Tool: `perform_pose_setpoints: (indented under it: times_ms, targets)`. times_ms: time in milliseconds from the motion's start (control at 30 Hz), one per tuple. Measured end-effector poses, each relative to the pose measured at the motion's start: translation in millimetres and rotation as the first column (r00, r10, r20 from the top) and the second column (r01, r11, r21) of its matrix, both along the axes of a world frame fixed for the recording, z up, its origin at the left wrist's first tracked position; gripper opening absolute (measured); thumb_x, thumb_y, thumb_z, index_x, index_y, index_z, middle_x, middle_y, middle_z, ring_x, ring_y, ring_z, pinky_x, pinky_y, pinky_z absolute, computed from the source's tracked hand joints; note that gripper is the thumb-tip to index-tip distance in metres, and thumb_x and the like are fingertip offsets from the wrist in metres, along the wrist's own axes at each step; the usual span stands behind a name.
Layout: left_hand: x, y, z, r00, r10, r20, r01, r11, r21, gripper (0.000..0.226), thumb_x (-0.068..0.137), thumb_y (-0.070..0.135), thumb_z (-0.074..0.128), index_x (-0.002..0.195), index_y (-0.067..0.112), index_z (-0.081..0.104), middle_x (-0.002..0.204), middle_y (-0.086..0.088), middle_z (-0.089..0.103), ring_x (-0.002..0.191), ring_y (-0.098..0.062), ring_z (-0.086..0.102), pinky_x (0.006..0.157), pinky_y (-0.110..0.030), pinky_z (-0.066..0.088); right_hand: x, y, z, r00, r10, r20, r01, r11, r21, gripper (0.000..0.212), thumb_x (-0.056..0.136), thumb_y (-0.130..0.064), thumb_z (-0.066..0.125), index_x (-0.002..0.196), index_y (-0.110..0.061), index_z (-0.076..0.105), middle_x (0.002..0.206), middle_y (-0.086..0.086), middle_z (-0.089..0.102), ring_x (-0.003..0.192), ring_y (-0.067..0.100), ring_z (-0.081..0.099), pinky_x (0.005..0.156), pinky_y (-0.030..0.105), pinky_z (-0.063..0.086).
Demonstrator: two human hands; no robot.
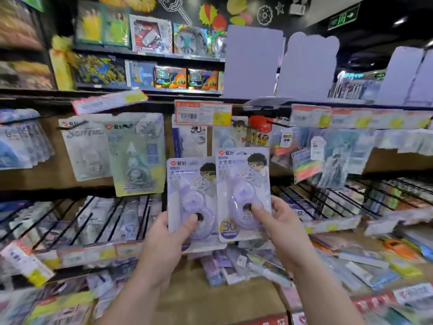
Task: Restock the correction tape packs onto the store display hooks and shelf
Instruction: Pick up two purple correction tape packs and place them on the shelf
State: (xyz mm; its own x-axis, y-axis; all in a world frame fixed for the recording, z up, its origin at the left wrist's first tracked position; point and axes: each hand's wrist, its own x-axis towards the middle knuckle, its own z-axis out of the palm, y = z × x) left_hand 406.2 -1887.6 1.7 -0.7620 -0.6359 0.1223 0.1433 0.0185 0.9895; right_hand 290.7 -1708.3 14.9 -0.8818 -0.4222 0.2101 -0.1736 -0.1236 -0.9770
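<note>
Two lilac correction tape packs are held up in front of the display, one in each hand. The left pack (191, 198) is gripped by the left hand (171, 240), thumb pressed on the blister front and fingers curled behind the card. The right pack (243, 193) is pinched near its lower right corner by the right hand (278, 226), thumb on the front; it overlaps the left pack's right edge and sits slightly higher. Behind and above them, a price label (203, 113) is seen at the end of a hook line, with other hanging packs such as the green pack (136, 156) to the left.

The hang holes at the card tops are too blurred to be made out, so a hook could easily be missed and the card bent or torn. Because the right pack is held only at a low corner, it could swing or slip if pushed against the hook. The neighbouring hung packs could be knocked off if the raised cards are swept sideways
</note>
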Motion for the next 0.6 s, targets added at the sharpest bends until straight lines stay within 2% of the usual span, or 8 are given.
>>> perform_pose_setpoints:
  times_ms: [67, 133, 233, 300, 367, 433, 500, 600]
  targets:
    - [-6.9, 10.9, -0.3, 0.999, 0.047, 0.002, -0.047, 0.999, 0.012, 0.01, 0.089, 0.026, 0.069, 0.097, 0.021, 0.064, 0.087, 0.002, 0.073, 0.083, -0.018, 0.068, 0.074, -0.043, 0.057, -11.5, 8.5, 0.3, 1.0, -0.004, -0.026, 0.004, 1.0, -0.004, 0.026, 0.092, -0.029, 0.066, 0.117, -0.024, 0.061, 0.103, -0.007, 0.075, 0.094, 0.012, 0.072, 0.077, 0.028, 0.053]
    - [-10.5, 21.0, -3.5, 0.997, 0.083, -0.006, -0.082, 0.996, 0.033, 0.008, 0.091, 0.022, 0.068, 0.097, 0.018, 0.066, 0.077, 0.007, 0.073, 0.068, -0.009, 0.067, 0.066, -0.038, 0.057, -20.1, 14.1, -0.2, 0.999, 0.01, -0.037, -0.01, 1.0, -0.004, 0.026, 0.092, -0.03, 0.067, 0.116, -0.026, 0.061, 0.103, -0.007, 0.075, 0.094, 0.012, 0.072, 0.079, 0.033, 0.054]
    - [-11.7, 32.8, -5.6, 0.991, 0.129, -0.025, -0.128, 0.991, 0.033, 0.004, 0.092, 0.019, 0.065, 0.095, 0.016, 0.064, 0.069, 0.01, 0.07, 0.052, 0.002, 0.062, 0.049, -0.017, 0.047, -32.0, 19.1, 2.5, 0.998, 0.017, -0.067, -0.017, 1.0, 0.005, 0.022, 0.092, -0.033, 0.067, 0.113, -0.032, 0.061, 0.103, -0.01, 0.074, 0.094, 0.011, 0.071, 0.084, 0.038, 0.054]
    - [-12.0, 37.0, -2.3, 0.989, 0.147, -0.034, -0.146, 0.989, 0.034, 0.012, 0.092, 0.022, 0.066, 0.102, 0.016, 0.066, 0.084, 0.003, 0.074, 0.064, -0.004, 0.067, 0.057, -0.023, 0.052, -38.1, 19.4, 8.2, 0.995, 0.014, -0.094, -0.015, 1.0, -0.01, 0.017, 0.092, -0.032, 0.066, 0.108, -0.035, 0.061, 0.103, -0.012, 0.074, 0.094, 0.009, 0.07, 0.085, 0.038, 0.054]
    - [-12.7, 37.3, 0.5, 0.985, 0.169, -0.04, -0.168, 0.985, 0.044, 0.018, 0.09, 0.025, 0.067, 0.106, 0.017, 0.066, 0.094, -0.002, 0.076, 0.08, -0.02, 0.07, 0.071, -0.041, 0.056, -42.5, 18.7, 14.2, 0.994, 0.01, -0.112, -0.012, 1.0, -0.016, 0.016, 0.092, -0.033, 0.067, 0.105, -0.039, 0.06, 0.103, -0.012, 0.074, 0.095, 0.009, 0.07, 0.088, 0.039, 0.055]
    - [-13.0, 36.0, 2.5, 0.979, 0.198, -0.049, -0.196, 0.979, 0.054, 0.015, 0.091, 0.025, 0.067, 0.104, 0.018, 0.066, 0.084, 0.005, 0.076, 0.076, -0.02, 0.07, 0.07, -0.046, 0.056, -45.3, 18.1, 19.6, 0.991, 0.01, -0.133, -0.013, 1.0, -0.019, 0.016, 0.091, -0.033, 0.067, 0.105, -0.039, 0.06, 0.102, -0.012, 0.074, 0.094, 0.009, 0.07, 0.087, 0.038, 0.055]
    - [-13.3, 36.1, 4.5, 0.973, 0.22, -0.072, -0.217, 0.975, 0.044, 0.011, 0.092, 0.023, 0.065, 0.101, 0.017, 0.065, 0.066, 0.012, 0.07, 0.056, -0.005, 0.063, 0.058, -0.03, 0.048, -47.8, 17.1, 24.0, 0.989, 0.011, -0.149, -0.016, 0.999, -0.038, 0.019, 0.092, -0.031, 0.067, 0.109, -0.035, 0.061, 0.102, -0.011, 0.074, 0.094, 0.009, 0.07, 0.083, 0.034, 0.054]
    - [-12.3, 35.5, 5.9, 0.967, 0.245, -0.077, -0.242, 0.969, 0.043, 0.018, 0.092, 0.025, 0.065, 0.105, 0.013, 0.064, 0.063, 0.012, 0.062, 0.045, 0.0, 0.054, 0.048, -0.018, 0.04, -49.6, 14.0, 30.4, 0.987, 0.01, -0.161, -0.017, 0.999, -0.046, 0.02, 0.092, -0.031, 0.067, 0.111, -0.033, 0.061, 0.103, -0.01, 0.073, 0.094, 0.009, 0.069, 0.081, 0.031, 0.054]
